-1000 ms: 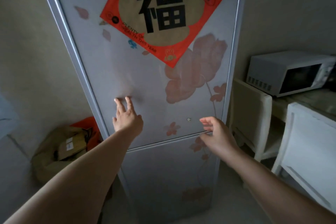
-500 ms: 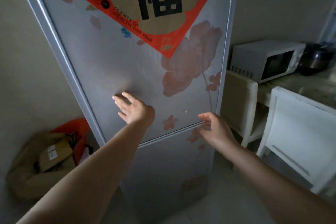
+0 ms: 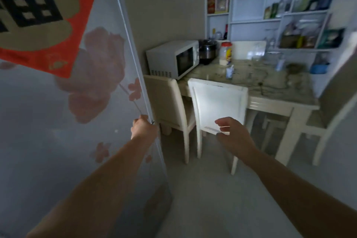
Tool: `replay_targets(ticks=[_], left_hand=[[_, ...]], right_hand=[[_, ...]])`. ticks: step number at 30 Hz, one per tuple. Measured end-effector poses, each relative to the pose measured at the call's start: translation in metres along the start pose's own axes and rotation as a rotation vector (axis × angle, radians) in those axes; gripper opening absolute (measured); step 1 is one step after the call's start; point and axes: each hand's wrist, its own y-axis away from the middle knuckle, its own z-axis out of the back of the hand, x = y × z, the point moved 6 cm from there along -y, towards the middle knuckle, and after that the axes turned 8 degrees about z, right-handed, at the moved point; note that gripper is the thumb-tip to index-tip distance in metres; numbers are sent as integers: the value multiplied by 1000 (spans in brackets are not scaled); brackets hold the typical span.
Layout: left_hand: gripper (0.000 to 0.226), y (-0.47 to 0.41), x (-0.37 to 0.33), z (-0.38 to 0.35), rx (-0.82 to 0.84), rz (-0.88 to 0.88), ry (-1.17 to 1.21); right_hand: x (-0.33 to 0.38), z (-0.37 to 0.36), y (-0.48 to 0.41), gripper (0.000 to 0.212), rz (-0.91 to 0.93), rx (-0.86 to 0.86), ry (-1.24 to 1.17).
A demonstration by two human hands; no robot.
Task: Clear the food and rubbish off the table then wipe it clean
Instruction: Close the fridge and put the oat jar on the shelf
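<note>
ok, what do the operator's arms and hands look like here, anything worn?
Both bare. The left hand and right hand show no gloves, and no rings I can make out. The left forearm and right forearm are uncovered to the frame edge: no sleeves, watch, bands or cables in view.

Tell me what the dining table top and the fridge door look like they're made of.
The dining table top: probably marble or imitation stone, polished; pale with dark veins and a glossy reflection. The fridge door: smooth silvery-grey panel printed with pink flowers, soft sheen; painted metal or glass facing, hard to tell which.
</note>
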Motion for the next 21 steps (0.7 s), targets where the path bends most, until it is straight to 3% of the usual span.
replay_targets(ticks=[3,6,14,16,19,21], left_hand=[[59,-5,-32,-64,115,-82,17],[51,43,-84,-101,239,-173,51],[55,128,-189,-222,535,-389,64],[44,151,-214,-244,548,-457,25],[9,182,-251,-284,575,-514,16],[35,197,-274,-314,607,-530,-11]], right_hand=[[-32,52,18,36,-110,-125,33],[-65,103,39,37,-246,-226,66],[-142,205,88,35,-444,-414,64],[-158,227,95,35,-466,-438,57],[-191,266,100,35,-502,-475,81],[-211,292,99,35,-519,-487,91]])
